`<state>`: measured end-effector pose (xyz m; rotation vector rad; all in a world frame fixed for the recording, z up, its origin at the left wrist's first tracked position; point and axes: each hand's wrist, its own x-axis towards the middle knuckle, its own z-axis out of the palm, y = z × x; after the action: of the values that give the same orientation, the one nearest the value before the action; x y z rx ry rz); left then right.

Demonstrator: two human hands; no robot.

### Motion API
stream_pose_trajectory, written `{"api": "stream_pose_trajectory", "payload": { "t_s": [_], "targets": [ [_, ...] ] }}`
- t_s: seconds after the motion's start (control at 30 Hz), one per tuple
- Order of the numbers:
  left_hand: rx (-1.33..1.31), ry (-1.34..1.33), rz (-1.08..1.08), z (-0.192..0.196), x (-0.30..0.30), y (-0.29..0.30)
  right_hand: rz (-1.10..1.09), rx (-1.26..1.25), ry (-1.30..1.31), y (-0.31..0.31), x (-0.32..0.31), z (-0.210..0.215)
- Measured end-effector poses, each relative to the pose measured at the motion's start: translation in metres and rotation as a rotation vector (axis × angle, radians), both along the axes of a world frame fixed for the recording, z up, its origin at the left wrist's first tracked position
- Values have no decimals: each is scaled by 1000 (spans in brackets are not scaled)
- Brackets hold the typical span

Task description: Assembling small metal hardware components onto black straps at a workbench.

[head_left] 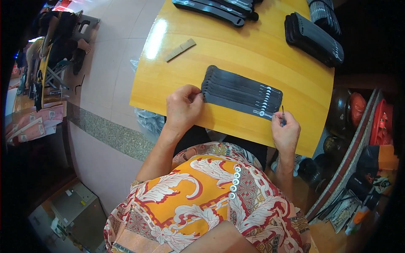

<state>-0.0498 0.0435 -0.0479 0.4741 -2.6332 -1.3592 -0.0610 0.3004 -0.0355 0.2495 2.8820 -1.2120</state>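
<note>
The left hand (182,107) has its fingers (195,96) pinched on the rounded end of a fanned stack of dark flat strips (238,90), seemingly pinning that end down so the overlapped row does not slide. The right hand (286,131) has its fingers closed around a thin dark pointed tool (282,113), held upright with its tip just beside the pale printed end of the nearest strip, where a row of small light marks steps along the fan. Staggering the strips leaves each marked end exposed, which may be why they lie this way. The stack rests near the front edge of a glossy yellow wooden surface (236,46). Farther back lie a small tan bar (180,49), another spread of dark strips (213,8) at the far edge, and a tight black bundle (314,39) to the right. Helmets and boxes crowd the floor at the right
</note>
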Motion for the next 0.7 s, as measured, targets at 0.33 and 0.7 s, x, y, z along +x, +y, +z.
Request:
{"api": "stream_pose_trajectory", "payload": {
  "t_s": [0.33, 0.7],
  "targets": [
    [-39, -21, -14, 0, -2, -2, -7, 21, 21, -7, -2, -3],
    [-229, -123, -125, 16, -6, -12, -8, 201, 7, -8, -1, 2]
  ]
}}
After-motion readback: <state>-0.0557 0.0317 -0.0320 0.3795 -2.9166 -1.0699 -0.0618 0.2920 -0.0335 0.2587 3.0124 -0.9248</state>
